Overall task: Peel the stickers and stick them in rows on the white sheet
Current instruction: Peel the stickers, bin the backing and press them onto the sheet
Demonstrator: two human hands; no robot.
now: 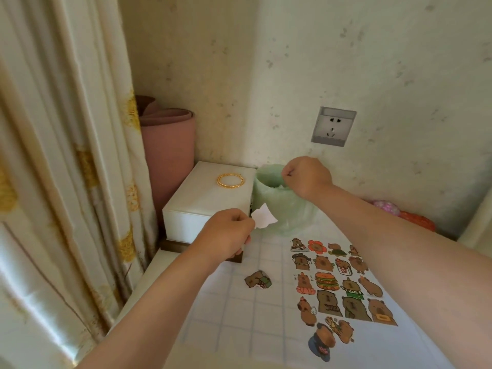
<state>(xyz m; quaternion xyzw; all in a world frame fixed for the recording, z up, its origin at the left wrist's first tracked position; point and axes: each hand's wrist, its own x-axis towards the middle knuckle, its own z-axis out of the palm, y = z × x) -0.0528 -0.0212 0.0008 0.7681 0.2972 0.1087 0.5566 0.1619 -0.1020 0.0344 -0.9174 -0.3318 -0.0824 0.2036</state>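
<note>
My left hand (229,235) pinches a small white cut-out piece (264,217), its blank side facing me, in front of the white box. My right hand (306,177) hovers over the mouth of the green bin bag (279,206) with its fingers curled; nothing shows in it. The white sheet (372,339) lies on the table to the right, under my right forearm. Several capybara stickers (327,282) sit on it in rows. One loose capybara sticker (258,279) lies on the checked tablecloth left of the sheet.
A white box (202,206) with a gold bangle (230,180) on top stands at the table's back left. A pink roll (170,155) leans in the corner, by a curtain (66,182). A wall socket (334,126) is above the bin. Pink and orange items (410,217) lie at the back right.
</note>
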